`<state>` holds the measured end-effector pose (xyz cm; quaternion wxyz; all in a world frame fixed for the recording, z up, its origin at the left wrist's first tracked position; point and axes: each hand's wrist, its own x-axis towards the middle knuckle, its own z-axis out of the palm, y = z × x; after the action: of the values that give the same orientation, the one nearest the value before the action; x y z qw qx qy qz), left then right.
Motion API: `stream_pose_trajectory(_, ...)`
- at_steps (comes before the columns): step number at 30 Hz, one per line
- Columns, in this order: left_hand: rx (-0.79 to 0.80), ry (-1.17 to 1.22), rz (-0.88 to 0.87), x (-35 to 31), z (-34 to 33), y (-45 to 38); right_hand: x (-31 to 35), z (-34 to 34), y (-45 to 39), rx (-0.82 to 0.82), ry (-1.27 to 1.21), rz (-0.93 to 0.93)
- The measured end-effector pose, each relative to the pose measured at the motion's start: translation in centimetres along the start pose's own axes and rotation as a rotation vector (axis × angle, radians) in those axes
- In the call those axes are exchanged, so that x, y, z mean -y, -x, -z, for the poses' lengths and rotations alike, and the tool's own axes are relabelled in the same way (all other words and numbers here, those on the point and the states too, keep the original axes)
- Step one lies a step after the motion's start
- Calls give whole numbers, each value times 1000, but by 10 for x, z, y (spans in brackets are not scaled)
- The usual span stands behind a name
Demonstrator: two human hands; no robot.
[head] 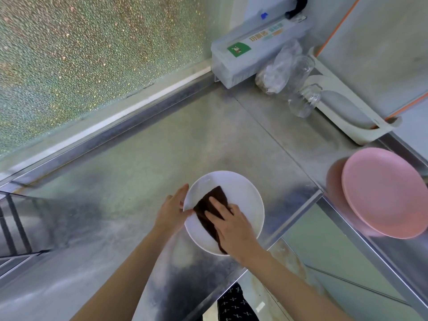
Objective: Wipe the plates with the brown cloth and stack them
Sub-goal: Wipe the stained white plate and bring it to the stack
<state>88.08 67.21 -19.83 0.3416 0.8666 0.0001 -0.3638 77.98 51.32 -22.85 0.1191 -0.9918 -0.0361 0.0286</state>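
Round white plate near steel bench front edge, mid-wipe. Right hand pressed flat on folded brown cloth; left hand, fingers straight, steadied rim. Next probably: finish wiping, stack by pink plates at right edge.

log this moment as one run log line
step: wiping | right hand: presses brown cloth on white plate | left hand: steadies rim | pink plates: stacked right
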Motion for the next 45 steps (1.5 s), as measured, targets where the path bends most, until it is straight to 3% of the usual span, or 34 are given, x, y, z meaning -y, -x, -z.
stream_pose_trajectory(4, 86, 167, 68, -2, 5, 3, -11, 3, -8, -41, 89, -145)
stream_pose_trajectory(7, 103, 172, 62, -7, -1, 11, -3, 1, -12, -90, 19, -248)
stream_pose_trajectory(14, 44, 359, 75, -18, -17, 20, 5, 2, -18, -146, -70, -245)
stream_pose_trajectory(16, -46, 358, 53, -21, -18, 18, 2, 0, -14, -148, -148, -178)
stream_pose_trajectory(18, -94, 357, 46, -22, -18, 14, 0, -2, -7, -106, -205, 8)
stream_pose_trajectory(21, -75, 321, 32, -22, -15, 9, 1, -4, -5, 2, -52, 289)
stream_pose_trajectory(25, -74, 302, 57, -24, -13, 8, 11, 5, -32, 25, 45, 80)
stream_pose_trajectory(29, -162, 279, 36, -26, -17, 13, 2, 21, -59, 146, 108, -148)
stream_pose_trajectory(34, -231, 323, 103, -27, -23, 14, -27, 38, -32, 263, 162, -357)
stream_pose_trajectory(39, -235, 337, 124, -31, -25, 15, -5, 39, 0, 360, -18, -459)
stream_pose_trajectory(45, -161, 180, 125, -30, -23, 6, 21, 12, -27, 265, 38, 10)
